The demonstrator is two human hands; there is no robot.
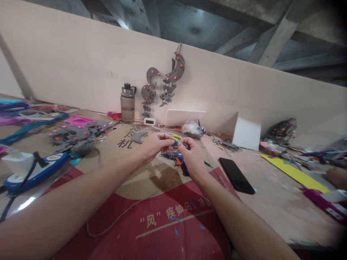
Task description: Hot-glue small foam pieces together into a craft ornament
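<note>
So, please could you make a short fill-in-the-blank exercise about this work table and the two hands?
1. The left hand and the right hand meet around a small blue and ____ piece.
2. The black phone lies flat on the table, on the ____ side of the hands.
3. The water bottle stands upright against the ____ .
4. Two grey ornaments with ____ dots hang on the board wall.

Missing words: yellow; right; wall; pink

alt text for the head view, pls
Two bare hands, left hand and right hand, meet over a cardboard-covered table, pinching a small blue-and-yellow craft piece between them. A black phone lies to the right, a water bottle behind.
</note>
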